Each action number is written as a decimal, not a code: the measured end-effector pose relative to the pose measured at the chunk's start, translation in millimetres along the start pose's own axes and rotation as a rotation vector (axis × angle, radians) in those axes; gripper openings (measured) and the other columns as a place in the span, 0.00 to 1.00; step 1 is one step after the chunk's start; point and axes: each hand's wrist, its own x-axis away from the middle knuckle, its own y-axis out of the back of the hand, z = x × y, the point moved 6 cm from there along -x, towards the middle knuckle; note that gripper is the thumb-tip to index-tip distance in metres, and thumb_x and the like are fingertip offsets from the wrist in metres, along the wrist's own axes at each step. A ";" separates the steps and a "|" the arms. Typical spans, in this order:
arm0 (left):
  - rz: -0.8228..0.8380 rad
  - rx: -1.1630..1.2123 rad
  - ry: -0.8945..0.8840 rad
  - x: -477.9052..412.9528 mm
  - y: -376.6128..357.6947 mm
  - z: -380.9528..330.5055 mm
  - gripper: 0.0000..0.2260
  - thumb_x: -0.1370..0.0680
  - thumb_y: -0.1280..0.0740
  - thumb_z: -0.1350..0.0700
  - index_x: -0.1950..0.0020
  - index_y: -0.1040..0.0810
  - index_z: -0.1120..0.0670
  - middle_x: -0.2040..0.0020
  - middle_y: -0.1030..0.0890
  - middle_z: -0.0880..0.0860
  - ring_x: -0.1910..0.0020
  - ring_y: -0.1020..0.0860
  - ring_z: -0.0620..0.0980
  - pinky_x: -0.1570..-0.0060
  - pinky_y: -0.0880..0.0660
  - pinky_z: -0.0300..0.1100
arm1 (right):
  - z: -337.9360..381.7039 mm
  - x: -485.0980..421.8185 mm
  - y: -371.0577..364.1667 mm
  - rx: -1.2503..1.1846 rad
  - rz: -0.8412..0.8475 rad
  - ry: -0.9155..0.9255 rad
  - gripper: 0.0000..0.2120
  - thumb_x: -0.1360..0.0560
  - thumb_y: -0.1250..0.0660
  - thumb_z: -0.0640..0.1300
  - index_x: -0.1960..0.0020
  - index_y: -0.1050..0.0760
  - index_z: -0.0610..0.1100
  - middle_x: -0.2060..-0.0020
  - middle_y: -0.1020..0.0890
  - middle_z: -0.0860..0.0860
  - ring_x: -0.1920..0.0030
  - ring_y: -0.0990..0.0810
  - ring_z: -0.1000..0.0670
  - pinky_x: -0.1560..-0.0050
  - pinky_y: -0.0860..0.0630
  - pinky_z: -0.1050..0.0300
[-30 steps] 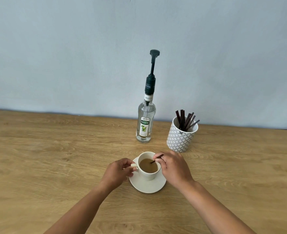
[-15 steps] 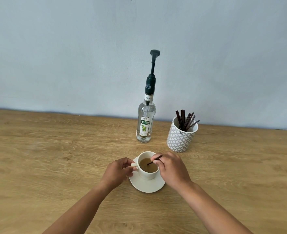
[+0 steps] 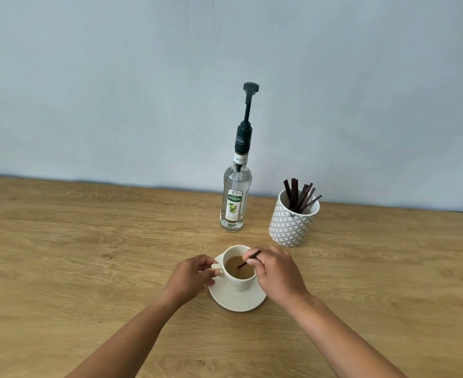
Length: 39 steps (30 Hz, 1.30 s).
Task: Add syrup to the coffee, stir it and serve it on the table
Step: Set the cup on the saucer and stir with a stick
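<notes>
A white cup [image 3: 237, 282] of light brown coffee stands on a white saucer [image 3: 238, 300] near the middle of the wooden table [image 3: 88, 255]. My left hand [image 3: 190, 278] pinches the cup's handle on its left side. My right hand [image 3: 276, 274] holds a thin dark stirrer [image 3: 249, 260] whose lower end dips into the coffee. Behind the cup stands a clear syrup bottle [image 3: 235, 197] with a tall dark pump, upright and untouched.
A white patterned pot [image 3: 291, 226] with several dark stirrers stands to the right of the bottle, by the pale blue wall. The table's right corner shows at the far right edge.
The stirrer's tip has shifted to the left within the coffee as my right hand moves slightly. My left hand stays on the handle.
</notes>
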 end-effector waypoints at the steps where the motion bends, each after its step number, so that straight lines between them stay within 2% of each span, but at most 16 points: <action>1: 0.002 -0.001 0.002 -0.2 0.1 0.1 0.02 0.24 0.26 0.58 0.53 0.17 0.52 0.55 0.13 0.53 0.58 0.14 0.51 0.63 0.21 0.41 | -0.5 -0.4 1.7 0.012 -0.008 -0.001 0.07 0.22 0.33 0.43 0.48 0.20 0.53 0.57 0.17 0.54 0.52 0.24 0.52 0.44 0.31 0.57; 4: 0.005 -0.008 0.002 -0.7 0.1 0.0 0.03 0.25 0.26 0.58 0.53 0.17 0.52 0.55 0.13 0.53 0.60 0.14 0.48 0.63 0.22 0.41 | -2.1 0.4 6.7 0.025 -0.028 -0.003 0.07 0.23 0.33 0.43 0.49 0.19 0.53 0.58 0.17 0.55 0.54 0.24 0.53 0.47 0.34 0.59; 6: 0.003 -0.011 0.002 -0.7 0.4 0.1 0.03 0.25 0.26 0.58 0.52 0.17 0.52 0.55 0.13 0.52 0.61 0.15 0.47 0.64 0.21 0.40 | -2.1 1.5 6.0 0.020 -0.005 0.006 0.07 0.23 0.33 0.43 0.49 0.20 0.53 0.57 0.17 0.56 0.53 0.24 0.54 0.46 0.33 0.58; 10: 0.009 -0.011 0.012 -1.0 0.3 -0.4 0.04 0.25 0.26 0.58 0.51 0.17 0.52 0.55 0.13 0.51 0.60 0.15 0.48 0.64 0.22 0.40 | 1.1 3.0 0.1 -0.002 0.024 0.022 0.07 0.23 0.33 0.45 0.48 0.20 0.55 0.56 0.18 0.54 0.51 0.24 0.52 0.42 0.32 0.56; 13: 0.016 -0.004 0.021 -1.1 -0.5 -1.0 0.04 0.25 0.26 0.58 0.51 0.17 0.53 0.56 0.14 0.50 0.61 0.15 0.46 0.65 0.22 0.39 | 0.4 1.7 0.7 0.004 -0.002 0.004 0.07 0.23 0.33 0.44 0.48 0.20 0.54 0.58 0.19 0.52 0.52 0.24 0.50 0.43 0.31 0.55; 18: 0.014 -0.001 0.018 -0.4 0.2 -1.1 0.05 0.25 0.26 0.59 0.50 0.17 0.54 0.57 0.14 0.49 0.62 0.15 0.46 0.66 0.22 0.38 | -3.1 0.9 4.5 0.041 -0.011 0.008 0.07 0.23 0.33 0.42 0.48 0.20 0.53 0.57 0.17 0.55 0.52 0.23 0.52 0.44 0.30 0.54; 26: 0.016 0.005 0.020 -1.6 0.1 0.2 0.04 0.25 0.26 0.58 0.51 0.17 0.53 0.57 0.13 0.49 0.61 0.15 0.47 0.64 0.22 0.40 | -2.1 2.5 -2.0 0.007 0.012 -0.012 0.07 0.22 0.33 0.45 0.47 0.20 0.55 0.57 0.20 0.52 0.52 0.25 0.50 0.44 0.30 0.56; 32: 0.012 -0.005 0.009 -2.8 0.4 0.2 0.04 0.25 0.26 0.59 0.52 0.17 0.53 0.58 0.13 0.49 0.61 0.14 0.48 0.65 0.21 0.40 | -1.9 2.7 4.8 0.025 -0.028 -0.010 0.09 0.24 0.31 0.40 0.49 0.20 0.53 0.58 0.17 0.56 0.54 0.25 0.53 0.46 0.31 0.57; 39: 0.018 -0.003 0.012 -2.2 0.1 -0.1 0.04 0.25 0.26 0.59 0.51 0.16 0.55 0.58 0.14 0.49 0.62 0.15 0.47 0.67 0.23 0.37 | 2.2 2.8 -6.4 -0.049 0.040 -0.024 0.07 0.23 0.33 0.45 0.48 0.20 0.56 0.56 0.21 0.52 0.50 0.26 0.50 0.45 0.29 0.56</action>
